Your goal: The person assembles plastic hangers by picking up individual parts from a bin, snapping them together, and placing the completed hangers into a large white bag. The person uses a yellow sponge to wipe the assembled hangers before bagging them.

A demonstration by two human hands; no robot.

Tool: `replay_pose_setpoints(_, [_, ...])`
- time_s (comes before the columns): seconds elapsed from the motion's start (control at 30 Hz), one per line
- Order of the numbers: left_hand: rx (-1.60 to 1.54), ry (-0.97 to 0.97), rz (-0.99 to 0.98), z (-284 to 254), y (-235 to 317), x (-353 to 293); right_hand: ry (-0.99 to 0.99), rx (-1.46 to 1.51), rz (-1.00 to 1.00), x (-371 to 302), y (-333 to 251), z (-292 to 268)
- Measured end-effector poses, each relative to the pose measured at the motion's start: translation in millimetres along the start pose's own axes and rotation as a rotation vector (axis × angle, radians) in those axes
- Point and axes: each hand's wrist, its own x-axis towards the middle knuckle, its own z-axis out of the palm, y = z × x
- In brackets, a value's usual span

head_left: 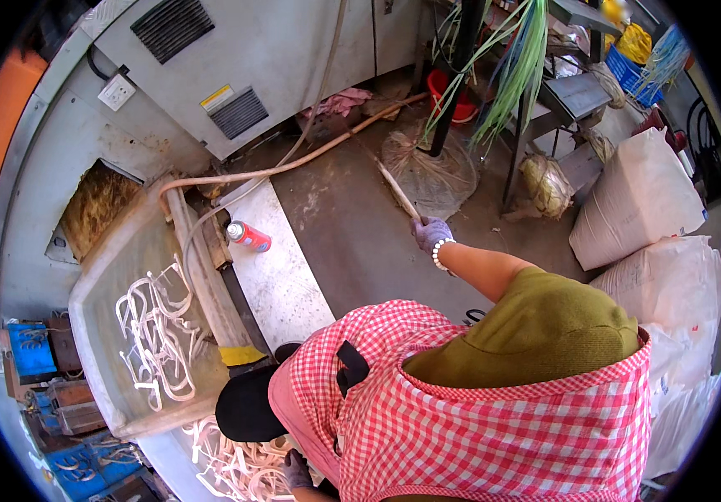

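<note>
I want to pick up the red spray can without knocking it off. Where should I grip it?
Grip the red spray can around its middle, coming from above: it lies on its side on the metal ledge, its round body exposed on top.

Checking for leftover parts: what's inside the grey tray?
White hooks lie loose on the tray floor, bunched towards one side. A person's black cap covers its near corner, so anything there is hidden.

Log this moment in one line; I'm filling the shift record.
own hands: out of view | co-worker's gloved hand: holds broom handle | other gloved hand: on white hooks | spray can: on ledge
</note>
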Motion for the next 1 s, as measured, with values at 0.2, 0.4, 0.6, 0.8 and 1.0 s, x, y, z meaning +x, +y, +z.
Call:
replay_pose_setpoints(0.2, [-0.092, -0.036, 0.03, -3.1, -14.4, 9.2, 0.084, -0.001, 0.006, 60.0, -3.0, 3.5])
replay_pose_setpoints(0.4, [-0.062, -0.048, -0.011, -2.3, -8.9, 1.6, 0.119, -0.3, -0.017, 82.1, -79.5, -46.3])
replay_pose_setpoints(0.6, [-0.061, 0.015, -0.026, -1.3, -10.6, -1.1, -0.192, -0.349, 0.172, 121.6, -100.9, -80.9])
replay_pose_setpoints(0.8, [-0.024, 0.007, -0.014, 3.1, -8.7, 7.7, 0.001, -0.556, -0.201, 95.2, -77.9, -99.3])
replay_pose_setpoints(1.0, [0.081, 0.003, 0.019, 11.0, 14.4, 1.8, -0.002, -0.554, -0.173, 60.6, -34.5, -95.2])
